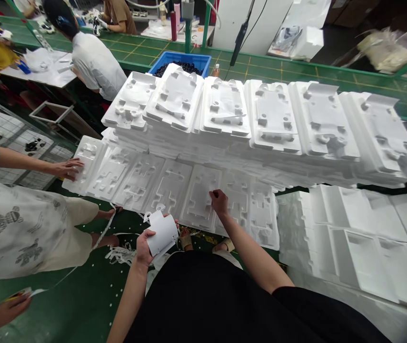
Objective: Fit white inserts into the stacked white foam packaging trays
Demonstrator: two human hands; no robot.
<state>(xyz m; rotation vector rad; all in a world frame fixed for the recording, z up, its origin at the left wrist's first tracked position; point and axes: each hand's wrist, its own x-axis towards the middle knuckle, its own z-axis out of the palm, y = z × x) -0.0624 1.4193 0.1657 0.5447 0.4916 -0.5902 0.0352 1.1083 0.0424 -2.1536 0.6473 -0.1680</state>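
White card [162, 232]: matte, bowed, rounded cut-out tabs at the top end, small notches along the lower edge; can't tell if one sheet or several. Held off the trays, just in front of the foam tray row's [171, 183] near edge. Left hand [144, 246] grips it: thumb over its left edge, fingers wrapped behind, tips at the upper right edge. Right hand [220, 202] at the fifth tray's right edge, fingers bunched together; can't tell if they pinch anything.

Head-worn view, facing forward and down, perhaps slightly tilted
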